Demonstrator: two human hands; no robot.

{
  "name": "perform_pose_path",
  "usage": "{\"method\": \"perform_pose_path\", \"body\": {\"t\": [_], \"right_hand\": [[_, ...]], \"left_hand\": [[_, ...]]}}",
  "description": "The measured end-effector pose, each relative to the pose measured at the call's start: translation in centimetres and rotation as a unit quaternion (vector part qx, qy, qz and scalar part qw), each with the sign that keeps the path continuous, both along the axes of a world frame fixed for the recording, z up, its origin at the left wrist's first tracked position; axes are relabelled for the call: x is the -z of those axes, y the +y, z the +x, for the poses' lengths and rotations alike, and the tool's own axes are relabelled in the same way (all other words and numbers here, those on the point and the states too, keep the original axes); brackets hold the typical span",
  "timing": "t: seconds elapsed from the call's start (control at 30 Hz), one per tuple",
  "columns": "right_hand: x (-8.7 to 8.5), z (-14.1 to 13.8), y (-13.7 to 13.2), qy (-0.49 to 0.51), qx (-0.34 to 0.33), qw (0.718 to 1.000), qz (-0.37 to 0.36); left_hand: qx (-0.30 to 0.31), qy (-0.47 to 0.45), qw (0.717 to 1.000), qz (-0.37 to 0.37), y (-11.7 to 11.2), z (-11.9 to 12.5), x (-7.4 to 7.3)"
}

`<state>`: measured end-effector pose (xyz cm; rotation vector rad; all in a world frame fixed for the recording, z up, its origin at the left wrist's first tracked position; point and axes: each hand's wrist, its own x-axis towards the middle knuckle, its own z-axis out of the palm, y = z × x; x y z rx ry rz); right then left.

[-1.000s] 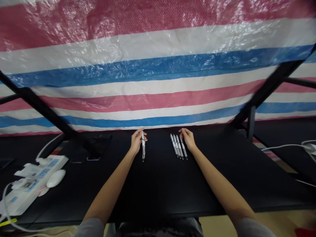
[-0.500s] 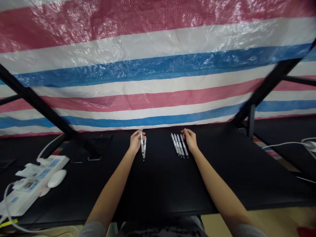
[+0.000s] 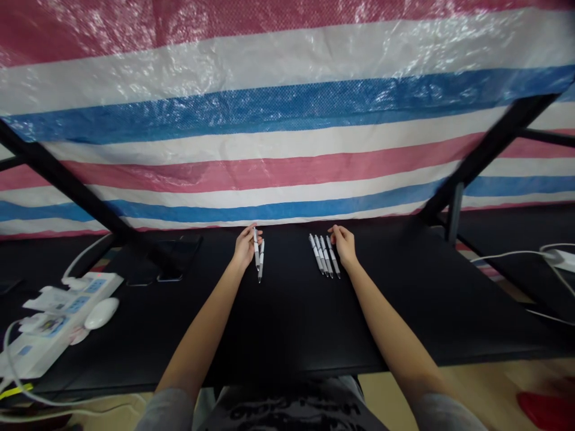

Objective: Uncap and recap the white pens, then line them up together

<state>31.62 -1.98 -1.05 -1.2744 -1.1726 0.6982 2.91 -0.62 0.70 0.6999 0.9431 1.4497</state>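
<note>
The person's two hands were well apart on the far part of a black table [image 3: 287, 323]. The left hand [image 3: 246, 247] stood near the table's far edge, its fingers pinched around the upper part of a slim white pen [image 3: 256, 248], which pointed roughly away from the person. A second white pen [image 3: 261, 261] lay just beside that one and touched it, with its tip toward the person. The view could not settle whether this second pen was gripped or resting on the tabletop.

The right hand [image 3: 344, 246] was open and relaxed, its fingers [image 3: 335, 230] curving toward the far ends of a row of four white pens [image 3: 324, 255]. The pens lay side by side and nearly parallel, just to the left of that hand in the view, and the fingers came very near the rightmost pen, though contact could not be made out.

Two dark smartphones [image 3: 173, 260] lay on the tabletop to the left of the left hand. Farther left stood a white power strip [image 3: 60, 323] with a white computer mouse [image 3: 101, 313] beside it, and white cables [image 3: 13, 365] trailed from the strip. Another white cable [image 3: 507, 254] ran along the far right. Behind the table hung a pink, white and blue striped tarpaulin [image 3: 287, 120], crossed at both sides by black metal braces [image 3: 67, 191]. A red object [image 3: 545, 410] sat on the floor at the lower right.
</note>
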Motion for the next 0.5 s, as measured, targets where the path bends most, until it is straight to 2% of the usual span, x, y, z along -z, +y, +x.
{"method": "perform_pose_path", "body": {"t": [0.5], "right_hand": [[0.37, -0.01, 0.34, -0.002, -0.004, 1.000, 0.002]], "left_hand": [[0.009, 0.010, 1.000, 0.013, 0.15, 0.20, 0.28]]}}
